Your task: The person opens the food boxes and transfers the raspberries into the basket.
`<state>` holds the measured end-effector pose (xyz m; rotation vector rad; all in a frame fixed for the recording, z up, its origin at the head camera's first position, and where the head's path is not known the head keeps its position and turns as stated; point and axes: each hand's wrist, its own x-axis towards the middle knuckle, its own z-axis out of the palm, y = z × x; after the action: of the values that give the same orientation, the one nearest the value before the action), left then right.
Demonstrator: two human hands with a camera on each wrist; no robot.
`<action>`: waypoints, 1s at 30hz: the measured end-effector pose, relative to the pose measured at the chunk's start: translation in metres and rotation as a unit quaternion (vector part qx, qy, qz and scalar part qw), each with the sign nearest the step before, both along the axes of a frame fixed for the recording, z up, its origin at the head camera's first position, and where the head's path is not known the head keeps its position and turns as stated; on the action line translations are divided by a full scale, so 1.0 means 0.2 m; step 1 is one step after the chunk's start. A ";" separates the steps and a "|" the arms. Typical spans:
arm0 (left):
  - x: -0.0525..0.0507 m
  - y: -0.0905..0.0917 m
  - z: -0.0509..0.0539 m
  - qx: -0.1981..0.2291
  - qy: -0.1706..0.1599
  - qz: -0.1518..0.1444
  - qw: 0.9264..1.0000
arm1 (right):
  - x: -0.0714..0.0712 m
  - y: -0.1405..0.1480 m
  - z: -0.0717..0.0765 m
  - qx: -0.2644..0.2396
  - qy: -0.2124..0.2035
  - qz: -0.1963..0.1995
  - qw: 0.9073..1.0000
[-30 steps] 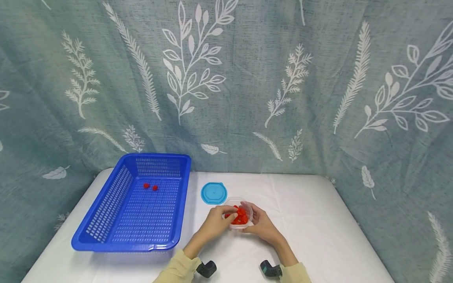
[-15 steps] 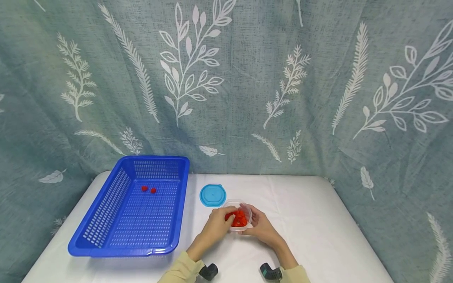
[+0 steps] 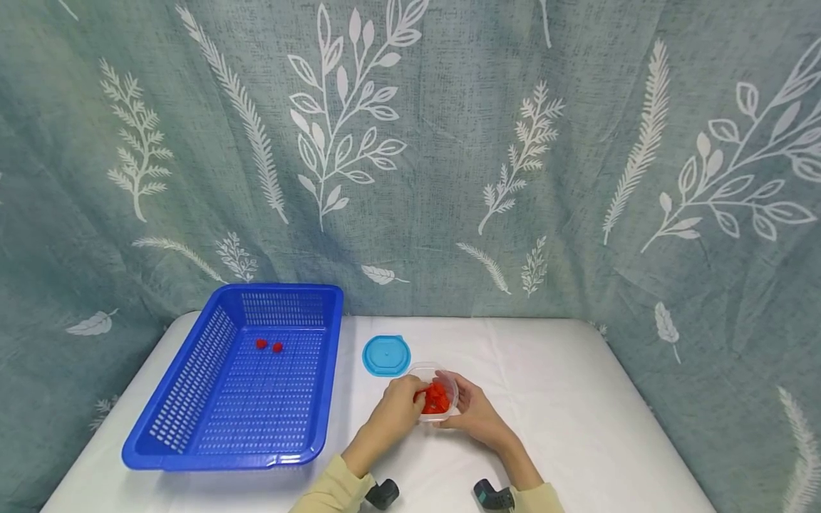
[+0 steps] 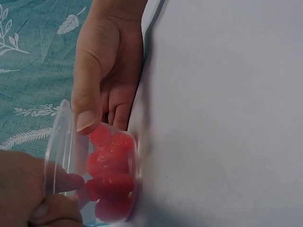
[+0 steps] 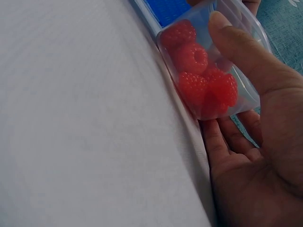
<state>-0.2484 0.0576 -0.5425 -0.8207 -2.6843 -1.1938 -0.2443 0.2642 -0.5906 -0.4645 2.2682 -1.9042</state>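
Step in hand: by appearance, the left hand (image 3: 394, 410) is at the picking stage, with its fingers curled inside the clear plastic container (image 5: 247, 98) and their tips against the raspberries (image 5: 191, 56). Whether these fingers pinch a berry or only touch one cannot be told.

Holding side: the right hand (image 3: 474, 410) grasps the container by its right side, thumb on the wall and fingers opposite. The container sits on the white-covered worktop (image 3: 558, 413), right of the basket.

Next move: this probably calls for a light pinch on a single berry and a lift clear of the rim, with the container braced; too firm a squeeze could crush the fruit.

Containers:
- Clear plastic container: uncovered, several raspberries inside, heaped in the bottom.
- Blue perforated basket (image 3: 256, 399), left: two small red pieces (image 3: 261, 343), probably raspberries, toward its far end.
- Blue lid (image 3: 386, 355): flat on the worktop, just beyond and left of the container.
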 end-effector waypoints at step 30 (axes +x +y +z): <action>0.02 0.00 0.01 -0.026 0.000 -0.002 1.000 | 0.01 0.00 0.02 0.004 0.004 0.004 1.000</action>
<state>-0.2434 0.0573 -0.5396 -0.8333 -2.7262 -1.1304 -0.2424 0.2644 -0.5875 -0.4796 2.2746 -1.8933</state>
